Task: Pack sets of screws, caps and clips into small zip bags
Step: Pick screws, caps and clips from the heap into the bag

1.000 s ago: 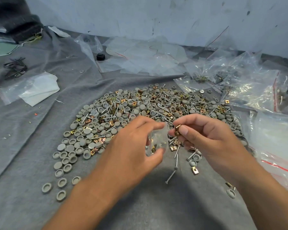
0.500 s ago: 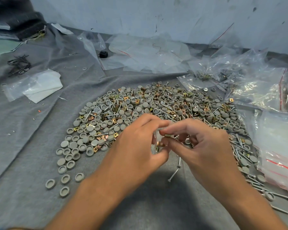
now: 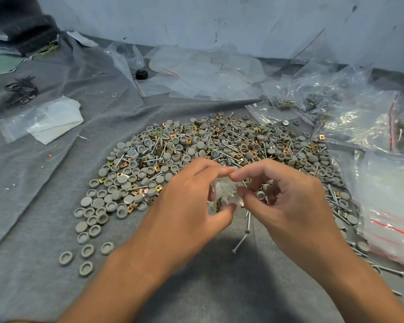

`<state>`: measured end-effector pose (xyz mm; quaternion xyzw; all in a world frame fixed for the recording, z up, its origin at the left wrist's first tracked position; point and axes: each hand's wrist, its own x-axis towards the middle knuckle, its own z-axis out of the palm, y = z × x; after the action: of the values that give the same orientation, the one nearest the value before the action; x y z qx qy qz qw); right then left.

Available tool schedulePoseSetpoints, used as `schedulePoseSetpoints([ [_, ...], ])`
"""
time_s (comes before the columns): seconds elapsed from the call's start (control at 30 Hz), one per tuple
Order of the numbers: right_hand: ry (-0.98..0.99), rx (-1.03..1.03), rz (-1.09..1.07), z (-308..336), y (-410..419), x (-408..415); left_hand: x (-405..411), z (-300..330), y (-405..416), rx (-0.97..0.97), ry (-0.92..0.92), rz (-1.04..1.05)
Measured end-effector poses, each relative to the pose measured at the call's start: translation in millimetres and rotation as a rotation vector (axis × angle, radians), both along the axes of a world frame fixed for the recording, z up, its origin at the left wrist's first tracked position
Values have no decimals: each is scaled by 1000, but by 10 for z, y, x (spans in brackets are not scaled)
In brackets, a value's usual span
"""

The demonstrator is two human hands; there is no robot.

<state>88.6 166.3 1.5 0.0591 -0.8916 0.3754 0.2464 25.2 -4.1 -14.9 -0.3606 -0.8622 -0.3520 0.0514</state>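
Both hands meet low in the middle of the view, over grey cloth [image 3: 44, 187] spread as the work surface

Left hand [image 3: 191, 206]: thumb and forefinger curled round a small clear zip bag [image 3: 224, 194], pinching it at top and bottom on its left edge. Bag held upright just above the cloth, between the two hands. A brass-coloured clip [image 3: 217, 206] shows through the plastic near the bottom; other contents too blurred to tell

Right hand [image 3: 294, 203]: forefinger and thumb pinch the bag's right side, forefinger tip close against the left forefinger at the bag's mouth. Remaining fingers curled loosely; a grey cap [image 3: 260, 195] shows in behind them, held or lying on the pile, cannot tell

Just beyond the hands, a broad heap [image 3: 219, 145] of grey round caps, long silver screws and brass square clips, all mixed. Stray caps [image 3: 86, 250] trail off to the near left. Two loose screws [image 3: 247, 226] lie on the cloth under the bag

Right edge: stack of clear zip bags with red seal lines [image 3: 392, 220]. Farther right, large crumpled plastic bags [image 3: 350, 108] with hardware inside. Far side: flat sheets of clear plastic [image 3: 203, 73] along a pale wall, a small black object [image 3: 141, 73] beside them. Left: a clear bag with white paper [image 3: 47, 117], and a tangle of dark wire pieces [image 3: 21, 89] beyond it
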Motion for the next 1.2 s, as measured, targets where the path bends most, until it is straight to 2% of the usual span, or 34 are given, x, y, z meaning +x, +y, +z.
schedulePoseSetpoints([
  [0.07,-2,-34,-48,-5,132,-11,-11,5,-16,6,-1,8],
  [0.13,-66,23,-139,-29,318,-52,-29,11,-39,7,-7,22],
  [0.23,-388,262,-148,-138,465,-117,-52,30,-66,18,-14,36],
  [0.3,-496,424,-119,-234,433,-156,-61,41,-76,12,-14,39],
  [0.43,-503,544,-128,-323,334,-192,-72,54,-91,13,-8,48],
  [0.77,-517,586,-138,-381,287,-184,-62,60,-104,6,-12,45],
  [0.87,-524,481,-145,-382,335,-190,-58,60,-106,5,-8,41],
  [0.97,-447,345,-226,-323,446,-198,-70,59,-110,4,0,45],
  [1.2,-482,624,-257,-383,345,-227,-65,42,-109,-9,0,37],
])
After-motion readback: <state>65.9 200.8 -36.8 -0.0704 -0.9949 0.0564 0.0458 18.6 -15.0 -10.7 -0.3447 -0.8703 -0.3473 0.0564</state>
